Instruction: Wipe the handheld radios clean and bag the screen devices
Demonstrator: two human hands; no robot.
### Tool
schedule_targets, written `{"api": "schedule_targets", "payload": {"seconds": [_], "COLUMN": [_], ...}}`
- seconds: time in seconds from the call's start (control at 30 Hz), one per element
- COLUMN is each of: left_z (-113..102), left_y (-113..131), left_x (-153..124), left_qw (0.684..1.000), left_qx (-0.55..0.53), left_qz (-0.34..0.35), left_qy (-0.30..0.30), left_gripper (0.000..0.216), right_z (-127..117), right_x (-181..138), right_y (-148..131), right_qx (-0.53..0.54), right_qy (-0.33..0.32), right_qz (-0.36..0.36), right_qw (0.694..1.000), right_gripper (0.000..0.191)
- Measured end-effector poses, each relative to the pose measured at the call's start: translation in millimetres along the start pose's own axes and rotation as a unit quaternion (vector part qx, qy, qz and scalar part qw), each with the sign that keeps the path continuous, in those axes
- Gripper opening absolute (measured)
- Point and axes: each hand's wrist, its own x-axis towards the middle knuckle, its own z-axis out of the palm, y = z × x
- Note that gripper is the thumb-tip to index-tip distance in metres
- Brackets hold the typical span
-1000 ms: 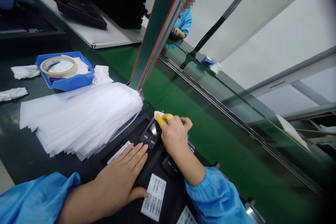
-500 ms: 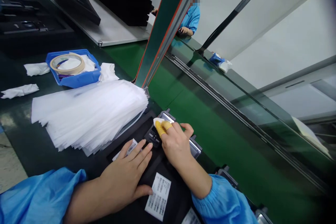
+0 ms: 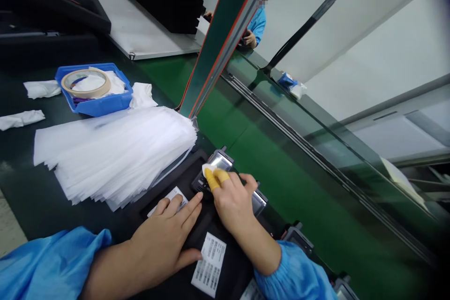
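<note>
Yellow finger cots cover two fingertips of the right hand [image 3: 232, 199], which is curled over a small white wipe [image 3: 207, 169] and presses it against the handheld device [image 3: 214, 168] lying in a black tray [image 3: 183, 183] on the desk [image 3: 21, 183]. Only the device's screen end and part of its keypad show past the fingers. The left hand [image 3: 165, 236] lies flat and open on the tray just beside the device, holding nothing, its fingertips touching a small white label [image 3: 168, 197]. A second barcode label [image 3: 209, 265] sits on the tray between the two wrists. A fanned stack of translucent white sheets [image 3: 116, 150] rests just left of the tray. Beyond it stands a blue bin [image 3: 93, 103] holding a roll of tape [image 3: 86, 83], with crumpled white cloths [image 3: 40, 88] near it. Further back, another person's hand [image 3: 250, 40] in a blue sleeve works beside the green conveyor [image 3: 281, 164].
</note>
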Motion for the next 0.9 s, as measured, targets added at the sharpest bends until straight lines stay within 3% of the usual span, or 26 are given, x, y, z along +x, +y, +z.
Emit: {"api": "schedule_targets", "payload": {"seconds": [0.17,0.37,0.57,0.7,0.9], "left_z": [-7,-6,-1,0,0], "left_y": [1,0,-1,-1,-2], "left_x": [1,0,0,0,-1], "left_qw": [1.000,1.000,1.000,1.000,0.999], "left_qx": [0.025,0.026,0.012,0.020,0.029], "left_qz": [0.001,-0.002,-0.008,-0.003,0.001], "left_qy": [-0.012,-0.012,0.011,0.021,0.043], "left_gripper": [0.067,0.067,0.065,0.065,0.063], "right_z": [10,6,-4,-9,5], "right_x": [24,0,-32,-34,2], "right_y": [16,30,-3,-20,20], "right_qx": [-0.057,-0.029,0.045,0.093,-0.007], "right_qy": [-0.014,-0.030,-0.016,-0.015,0.026], "right_qz": [0.076,0.105,0.046,0.019,0.078], "right_qw": [0.995,0.994,0.998,0.995,0.997], "right_gripper": [0.026,0.028,0.028,0.025,0.030]}}
